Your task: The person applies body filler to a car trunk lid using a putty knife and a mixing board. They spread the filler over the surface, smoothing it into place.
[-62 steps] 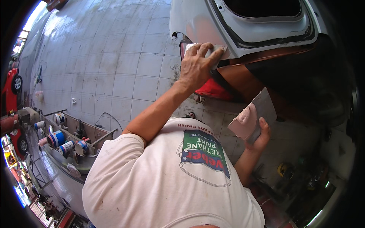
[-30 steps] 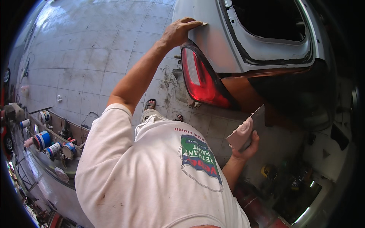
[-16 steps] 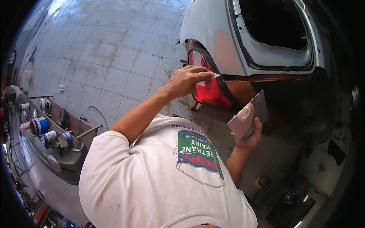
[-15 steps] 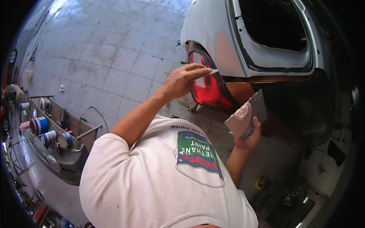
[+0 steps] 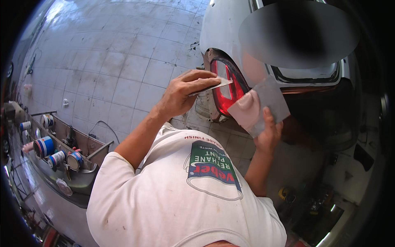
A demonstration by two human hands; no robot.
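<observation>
My left hand (image 5: 181, 92) is closed on a thin, pale filler spreader (image 5: 225, 82), its edge pointing right, in front of the car's red tail light (image 5: 224, 105). Flat in my right hand (image 5: 269, 133) lies a square grey mixing plate (image 5: 275, 101), with the thumb pressed on its face and the other fingers mostly hidden behind. A smooth mound of pink body filler (image 5: 248, 109) covers the plate's left part. The spreader and plate are apart. Behind them, a pinkish patch (image 5: 253, 66) shows on the car's pale rear panel (image 5: 222, 31).
A grey blurred oval (image 5: 300, 35) covers much of the car's rear window area. At left, several paint cans (image 5: 43, 147) stand on a rack (image 5: 96, 154) beside a dark bumper (image 5: 78, 191). A thin cable (image 5: 109, 123) curves over the tiled floor (image 5: 135, 61).
My left hand has drawn back slightly left and down with the spreader. The plate has moved left and up and now shows its face more fully.
</observation>
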